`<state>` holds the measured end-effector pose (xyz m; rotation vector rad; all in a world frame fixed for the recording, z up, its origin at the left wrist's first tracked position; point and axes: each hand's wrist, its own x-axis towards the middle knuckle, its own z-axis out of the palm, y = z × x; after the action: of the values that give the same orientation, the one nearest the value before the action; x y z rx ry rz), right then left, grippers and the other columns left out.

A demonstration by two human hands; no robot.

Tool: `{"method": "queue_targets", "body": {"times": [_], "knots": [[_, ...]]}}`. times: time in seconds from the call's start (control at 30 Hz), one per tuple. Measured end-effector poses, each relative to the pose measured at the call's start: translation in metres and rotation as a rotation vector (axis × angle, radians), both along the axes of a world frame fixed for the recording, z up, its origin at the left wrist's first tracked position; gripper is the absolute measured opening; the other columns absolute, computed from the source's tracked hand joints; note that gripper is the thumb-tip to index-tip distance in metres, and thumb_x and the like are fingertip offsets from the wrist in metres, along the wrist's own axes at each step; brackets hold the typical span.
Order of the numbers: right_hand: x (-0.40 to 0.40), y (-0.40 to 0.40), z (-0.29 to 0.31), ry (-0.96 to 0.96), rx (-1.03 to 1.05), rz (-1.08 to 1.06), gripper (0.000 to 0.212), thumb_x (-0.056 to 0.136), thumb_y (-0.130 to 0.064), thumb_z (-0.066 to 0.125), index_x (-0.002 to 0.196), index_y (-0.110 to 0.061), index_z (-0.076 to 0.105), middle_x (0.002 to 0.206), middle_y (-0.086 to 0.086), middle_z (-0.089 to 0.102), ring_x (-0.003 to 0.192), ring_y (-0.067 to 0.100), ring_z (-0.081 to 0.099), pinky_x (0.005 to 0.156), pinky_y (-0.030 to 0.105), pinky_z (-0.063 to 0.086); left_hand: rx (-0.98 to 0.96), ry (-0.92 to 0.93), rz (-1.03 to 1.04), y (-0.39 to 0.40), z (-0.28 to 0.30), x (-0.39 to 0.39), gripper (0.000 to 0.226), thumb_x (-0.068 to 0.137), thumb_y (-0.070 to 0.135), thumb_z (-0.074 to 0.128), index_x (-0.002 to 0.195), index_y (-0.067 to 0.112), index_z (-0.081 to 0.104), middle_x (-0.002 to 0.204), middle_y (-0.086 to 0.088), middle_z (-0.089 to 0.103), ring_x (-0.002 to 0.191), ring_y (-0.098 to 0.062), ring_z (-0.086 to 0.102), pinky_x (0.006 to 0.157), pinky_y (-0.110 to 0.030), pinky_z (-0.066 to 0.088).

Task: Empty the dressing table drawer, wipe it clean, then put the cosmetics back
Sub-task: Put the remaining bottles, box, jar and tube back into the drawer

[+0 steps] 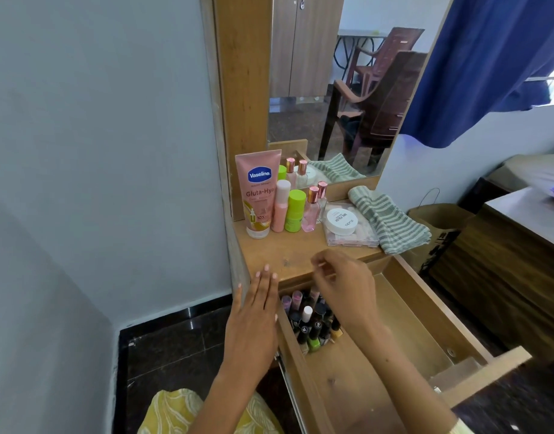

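Note:
The wooden drawer (404, 324) is pulled out, with bare wood across its middle and right. Several nail polish bottles (310, 327) stand packed in its back left corner. My right hand (347, 286) hovers just above them, seen from the back with fingers curled, so its palm is hidden. My left hand (253, 317) is flat with fingers straight, by the drawer's left side and the table's front edge. On the table top (279, 249) stand a pink Vaseline tube (258, 195), a pink bottle (281, 208), a green bottle (295, 211) and a perfume bottle (311, 211).
A white round jar (342, 221) sits on a clear case (351, 236), beside a striped green cloth (391, 220). The mirror (347, 89) rises behind. A woven basket (438, 220) and dark wooden furniture (520, 261) stand at the right; a wall is at the left.

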<state>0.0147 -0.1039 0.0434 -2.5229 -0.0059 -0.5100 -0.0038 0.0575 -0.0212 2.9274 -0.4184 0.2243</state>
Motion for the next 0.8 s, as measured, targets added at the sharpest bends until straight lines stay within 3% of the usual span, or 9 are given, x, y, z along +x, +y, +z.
{"method": "queue_targets", "body": {"times": [0.1,0.2,0.37,0.53,0.6,0.7,0.8], "knots": [[0.028,0.010,0.006,0.000,-0.054,0.102,0.034,0.088,-0.018,0.056,0.122,-0.023,0.058,0.101,-0.006,0.066,0.084,0.015,0.064,0.072,0.034,0.053,0.006,0.023,0.004,0.001,-0.001,0.000,0.066,0.101,0.022,0.026,0.136,0.016,-0.029,0.144,-0.002,-0.036,0.132,-0.016,-0.030,0.107,-0.039,-0.020],[0.056,0.017,0.012,0.001,-0.160,0.136,0.058,0.090,-0.017,0.054,0.144,-0.026,0.035,0.124,0.002,0.053,0.089,0.021,0.061,0.069,0.036,0.052,0.027,0.052,0.012,0.001,0.001,0.002,0.066,0.100,0.023,0.025,0.134,0.016,-0.032,0.143,-0.002,-0.038,0.132,-0.016,-0.031,0.108,-0.040,-0.019],[0.088,0.022,0.017,-0.043,-0.284,0.099,0.073,0.088,-0.019,0.061,0.149,-0.028,0.022,0.111,0.007,0.047,0.078,0.015,0.043,0.058,0.027,0.034,0.057,0.090,0.015,-0.001,0.007,0.001,0.066,0.101,0.024,0.025,0.135,0.015,-0.031,0.145,-0.003,-0.036,0.139,-0.016,-0.025,0.111,-0.040,-0.015],[0.104,0.026,0.024,-0.110,-0.264,0.078,0.064,0.083,-0.015,0.067,0.139,-0.022,0.038,0.108,0.009,0.048,0.079,0.018,0.047,0.056,0.027,0.034,0.080,0.104,0.019,-0.002,0.012,0.000,0.066,0.101,0.024,0.024,0.135,0.015,-0.032,0.145,-0.003,-0.037,0.142,-0.017,-0.023,0.111,-0.039,-0.016],[0.105,0.027,0.026,-0.202,-0.216,0.078,0.050,0.079,-0.018,0.073,0.123,-0.016,0.051,0.109,0.009,0.051,0.082,0.020,0.054,0.055,0.026,0.035,0.084,0.108,0.022,-0.002,0.012,-0.001,0.065,0.102,0.024,0.023,0.136,0.014,-0.032,0.144,-0.003,-0.038,0.142,-0.018,-0.023,0.111,-0.039,-0.016],[0.100,0.026,0.025,-0.334,-0.122,0.098,0.031,0.077,-0.024,0.074,0.098,-0.013,0.055,0.100,0.003,0.058,0.080,0.015,0.055,0.052,0.025,0.035,0.097,0.109,0.026,-0.003,0.012,0.000,0.066,0.102,0.024,0.024,0.136,0.013,-0.031,0.144,-0.004,-0.038,0.141,-0.019,-0.024,0.111,-0.040,-0.016],[0.087,0.023,0.020,-0.363,-0.018,0.139,0.022,0.079,-0.021,0.072,0.089,-0.012,0.053,0.084,-0.001,0.060,0.074,0.018,0.057,0.055,0.037,0.048,0.098,0.117,0.029,-0.003,0.011,0.000,0.067,0.101,0.025,0.025,0.136,0.013,-0.031,0.145,-0.005,-0.037,0.141,-0.019,-0.023,0.111,-0.040,-0.014]]}}
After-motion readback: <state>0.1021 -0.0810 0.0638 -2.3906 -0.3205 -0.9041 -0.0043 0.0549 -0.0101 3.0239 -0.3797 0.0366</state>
